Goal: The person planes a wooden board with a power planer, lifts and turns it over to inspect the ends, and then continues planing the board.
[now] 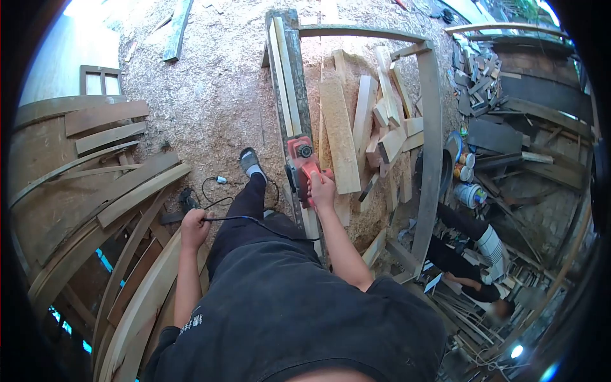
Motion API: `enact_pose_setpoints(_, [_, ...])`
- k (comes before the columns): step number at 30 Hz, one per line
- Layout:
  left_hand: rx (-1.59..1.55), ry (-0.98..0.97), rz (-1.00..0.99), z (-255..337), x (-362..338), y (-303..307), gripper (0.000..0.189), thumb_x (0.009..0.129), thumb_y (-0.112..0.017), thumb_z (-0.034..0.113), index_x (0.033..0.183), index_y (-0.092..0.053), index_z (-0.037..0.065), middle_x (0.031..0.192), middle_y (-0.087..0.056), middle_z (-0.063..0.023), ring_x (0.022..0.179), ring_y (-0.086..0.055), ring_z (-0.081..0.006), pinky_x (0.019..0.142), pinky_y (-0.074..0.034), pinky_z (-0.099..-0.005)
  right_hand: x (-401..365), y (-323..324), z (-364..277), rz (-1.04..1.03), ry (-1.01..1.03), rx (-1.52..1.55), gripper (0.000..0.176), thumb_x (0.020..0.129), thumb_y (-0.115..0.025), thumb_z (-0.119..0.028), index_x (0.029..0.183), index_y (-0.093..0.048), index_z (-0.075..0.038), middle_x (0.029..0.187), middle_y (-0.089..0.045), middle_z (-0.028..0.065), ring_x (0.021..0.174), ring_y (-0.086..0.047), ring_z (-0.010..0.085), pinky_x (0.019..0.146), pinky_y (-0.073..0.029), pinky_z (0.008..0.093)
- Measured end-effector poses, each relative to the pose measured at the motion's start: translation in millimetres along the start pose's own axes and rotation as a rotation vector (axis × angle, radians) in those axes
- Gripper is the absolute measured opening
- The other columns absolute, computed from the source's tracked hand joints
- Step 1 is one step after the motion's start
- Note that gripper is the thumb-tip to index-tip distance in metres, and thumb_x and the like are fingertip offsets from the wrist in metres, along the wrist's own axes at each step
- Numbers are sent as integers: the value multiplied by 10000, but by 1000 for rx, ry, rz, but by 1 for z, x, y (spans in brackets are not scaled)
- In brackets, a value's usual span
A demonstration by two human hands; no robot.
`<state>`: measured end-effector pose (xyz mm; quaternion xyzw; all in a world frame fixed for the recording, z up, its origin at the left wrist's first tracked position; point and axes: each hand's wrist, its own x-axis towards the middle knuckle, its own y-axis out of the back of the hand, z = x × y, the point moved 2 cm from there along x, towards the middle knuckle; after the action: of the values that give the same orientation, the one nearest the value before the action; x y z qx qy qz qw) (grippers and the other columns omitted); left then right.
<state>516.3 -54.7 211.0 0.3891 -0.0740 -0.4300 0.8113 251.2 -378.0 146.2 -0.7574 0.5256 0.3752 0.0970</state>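
My right hand (321, 190) is wrapped around the handle of a red electric hand planer (301, 163). The planer sits on long, narrow wood strips (284, 76) that lie lengthwise along a worn bench beam (294, 70). My left hand (194, 228) is out to the left, closed around a black power cord (245, 218). From there the cord runs across my front toward the planer. The planer's underside is hidden against the wood.
Right of the beam, several cut boards (339, 137) lie piled inside a wooden frame (431, 146). Curved planks (137, 254) are stacked at left. Shavings (197, 95) cover the ground. Another person (474, 267) is low down at right, near paint cans (468, 165) and scrap wood (477, 76).
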Motion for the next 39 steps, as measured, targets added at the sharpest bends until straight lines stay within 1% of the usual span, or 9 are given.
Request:
enact_pose_setpoints(8, [-20,80,121,-2,34,35,400,905,-772,150,683,-467,17,656,-450,-155,644,-495,-344,594,-388,-457,65,-51,-92,-10,58,23,327,1009,-639,-316,823,-659,-48,699,-614,18,529,-564,89,434,-471,260])
enact_pose_setpoints(20, [-36,139,263,0,31,76,357,885,-771,121,717,-476,9,683,-465,-159,673,-511,-353,611,-404,-454,177,-139,-220,-8,99,92,453,966,-636,-404,678,-623,-54,601,-566,34,453,-538,141,405,-442,296])
enact_pose_setpoints(24, [-61,98,271,14,34,94,321,865,-775,123,724,-506,16,693,-487,-156,688,-533,-353,629,-424,-458,213,-168,-267,-40,137,55,447,964,-605,-406,703,-628,-44,618,-562,33,463,-531,145,404,-442,303])
enact_pose_setpoints(27, [-79,78,258,28,34,100,292,872,-770,135,748,-534,17,712,-513,-152,711,-548,-357,651,-438,-460,244,-190,-296,-27,116,68,444,969,-577,-420,836,-729,-24,637,-545,13,476,-501,137,418,-432,299])
enact_pose_setpoints(30, [-121,73,254,29,34,95,268,898,-758,155,791,-558,13,745,-539,-154,738,-558,-366,674,-451,-461,252,-208,-328,-104,107,65,470,978,-540,-466,874,-744,-54,654,-537,4,484,-483,129,426,-416,298])
enact_pose_setpoints(31, [-147,76,248,28,31,91,261,912,-751,166,813,-566,10,762,-549,-157,750,-562,-370,683,-456,-462,262,-214,-334,-178,120,113,476,982,-511,-496,885,-722,-81,666,-538,-2,493,-476,126,431,-405,300])
enact_pose_setpoints(33, [-152,93,234,23,24,85,257,922,-746,175,830,-572,9,772,-554,-161,755,-565,-370,691,-461,-460,275,-215,-342,-182,133,150,464,981,-515,-495,890,-708,-83,663,-536,-5,490,-472,126,435,-407,297])
enact_pose_setpoints(38, [-180,89,197,12,-1,81,262,924,-752,193,848,-580,10,783,-566,-160,761,-574,-361,698,-470,-454,214,-171,-322,-178,134,158,442,971,-566,-504,879,-669,-85,647,-537,-6,474,-479,126,435,-416,298])
enact_pose_setpoints(39, [-151,88,147,10,-6,82,271,912,-764,201,843,-585,11,778,-569,-156,760,-577,-357,700,-474,-452,206,-155,-308,-239,154,113,433,1006,-555,-517,936,-667,-104,658,-549,-18,522,-516,108,473,-449,285])
